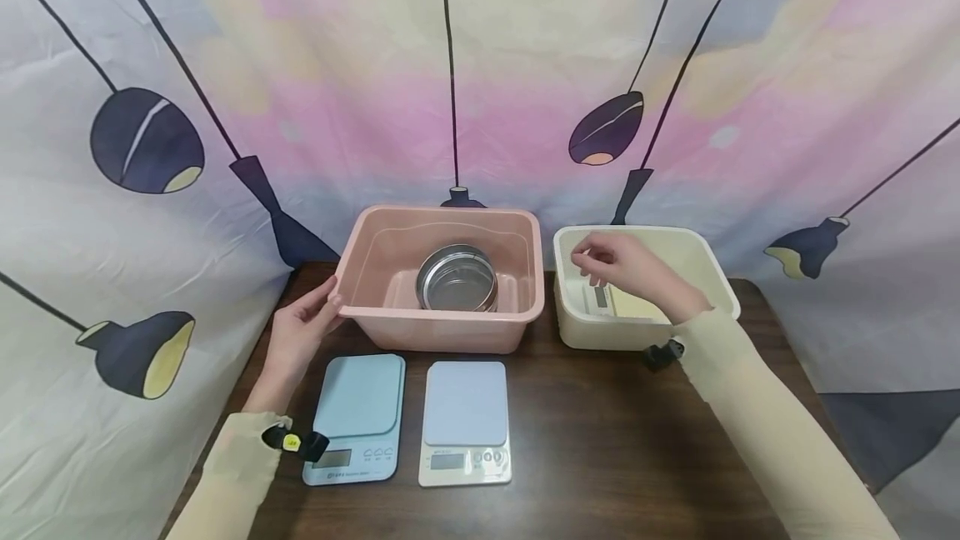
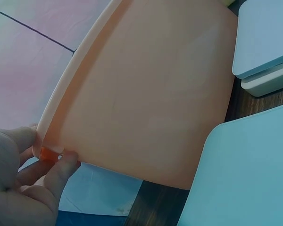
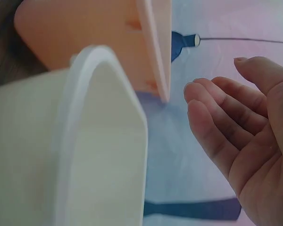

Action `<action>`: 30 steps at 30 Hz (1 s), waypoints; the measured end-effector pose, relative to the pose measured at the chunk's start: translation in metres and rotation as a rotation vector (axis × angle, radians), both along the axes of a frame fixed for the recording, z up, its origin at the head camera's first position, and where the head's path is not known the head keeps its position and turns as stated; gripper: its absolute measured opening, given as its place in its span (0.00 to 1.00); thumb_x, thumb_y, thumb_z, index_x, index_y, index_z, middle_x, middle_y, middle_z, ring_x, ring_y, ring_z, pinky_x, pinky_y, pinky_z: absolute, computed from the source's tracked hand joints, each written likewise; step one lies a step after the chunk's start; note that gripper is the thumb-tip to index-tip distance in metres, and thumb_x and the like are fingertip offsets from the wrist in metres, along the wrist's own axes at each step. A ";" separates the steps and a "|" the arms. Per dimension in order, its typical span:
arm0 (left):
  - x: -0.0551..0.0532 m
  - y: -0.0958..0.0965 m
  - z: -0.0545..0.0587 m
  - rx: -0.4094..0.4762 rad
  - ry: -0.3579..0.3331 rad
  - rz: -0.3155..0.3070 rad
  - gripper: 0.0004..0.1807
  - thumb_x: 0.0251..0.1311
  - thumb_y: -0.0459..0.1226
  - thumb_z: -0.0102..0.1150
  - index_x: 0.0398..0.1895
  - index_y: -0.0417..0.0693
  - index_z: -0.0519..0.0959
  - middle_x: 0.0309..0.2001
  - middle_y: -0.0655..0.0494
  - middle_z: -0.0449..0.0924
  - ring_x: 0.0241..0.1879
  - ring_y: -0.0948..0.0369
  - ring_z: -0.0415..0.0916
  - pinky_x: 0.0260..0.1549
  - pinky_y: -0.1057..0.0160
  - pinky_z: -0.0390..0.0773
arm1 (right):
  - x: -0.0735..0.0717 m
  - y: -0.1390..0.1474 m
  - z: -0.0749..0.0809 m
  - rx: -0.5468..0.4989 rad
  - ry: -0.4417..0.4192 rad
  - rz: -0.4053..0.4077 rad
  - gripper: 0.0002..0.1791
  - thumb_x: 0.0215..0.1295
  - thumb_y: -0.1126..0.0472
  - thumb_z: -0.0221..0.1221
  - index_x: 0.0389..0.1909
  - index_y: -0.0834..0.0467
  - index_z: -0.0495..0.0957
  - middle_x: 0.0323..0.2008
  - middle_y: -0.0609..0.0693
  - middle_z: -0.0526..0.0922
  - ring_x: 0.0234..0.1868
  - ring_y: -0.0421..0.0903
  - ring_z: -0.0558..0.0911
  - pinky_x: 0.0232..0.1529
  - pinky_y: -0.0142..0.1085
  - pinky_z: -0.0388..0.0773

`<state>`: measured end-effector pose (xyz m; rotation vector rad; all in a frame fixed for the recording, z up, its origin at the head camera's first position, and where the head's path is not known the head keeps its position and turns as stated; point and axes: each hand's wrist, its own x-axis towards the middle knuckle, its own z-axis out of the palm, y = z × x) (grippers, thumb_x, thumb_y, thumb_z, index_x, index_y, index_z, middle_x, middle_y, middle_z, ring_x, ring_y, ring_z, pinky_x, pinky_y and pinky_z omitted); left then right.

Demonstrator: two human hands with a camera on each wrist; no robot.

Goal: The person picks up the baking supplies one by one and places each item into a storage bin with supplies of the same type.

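Note:
My left hand (image 1: 302,332) pinches the left rim of a pink plastic basin (image 1: 435,332); the left wrist view shows the thumb and fingers (image 2: 63,172) at the basin's corner. Inside the basin sit round metal sieves (image 1: 457,280), seemingly nested. Above the white basin (image 1: 600,335) on the right hovers my right hand (image 1: 626,267), its fingers loosely bent and nothing held. In the right wrist view that hand (image 3: 245,122) is apart from the white rim. A pale yellow kitchen scale (image 1: 633,305) lies in the white basin, partly hidden by the hand and forearm.
On the dark wooden table (image 1: 600,440), a light blue kitchen scale (image 1: 360,398) and a white kitchen scale (image 1: 467,407) lie side by side before the pink basin. A cloth backdrop (image 1: 510,73) printed with lamps hangs close behind both basins.

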<state>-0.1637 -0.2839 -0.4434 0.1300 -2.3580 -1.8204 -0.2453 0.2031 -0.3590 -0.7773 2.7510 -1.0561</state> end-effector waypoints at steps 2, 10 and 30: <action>0.001 -0.001 0.000 -0.027 -0.028 0.020 0.33 0.74 0.43 0.63 0.78 0.46 0.67 0.75 0.40 0.67 0.52 0.73 0.81 0.48 0.75 0.81 | 0.004 0.010 -0.003 -0.002 0.018 -0.007 0.09 0.78 0.58 0.60 0.48 0.59 0.84 0.31 0.50 0.85 0.27 0.44 0.84 0.34 0.39 0.86; 0.004 -0.004 0.001 -0.140 -0.053 -0.028 0.45 0.63 0.45 0.74 0.81 0.54 0.62 0.77 0.46 0.63 0.71 0.45 0.69 0.53 0.74 0.77 | 0.025 0.051 -0.010 0.052 0.041 -0.108 0.10 0.78 0.58 0.59 0.48 0.59 0.84 0.32 0.50 0.85 0.30 0.46 0.85 0.34 0.37 0.85; 0.000 -0.003 -0.003 -0.179 -0.013 -0.005 0.46 0.62 0.43 0.75 0.80 0.51 0.63 0.77 0.46 0.64 0.69 0.46 0.70 0.52 0.77 0.76 | 0.069 0.159 -0.049 0.179 0.055 -0.387 0.20 0.79 0.54 0.57 0.57 0.67 0.80 0.39 0.63 0.88 0.36 0.55 0.89 0.31 0.36 0.82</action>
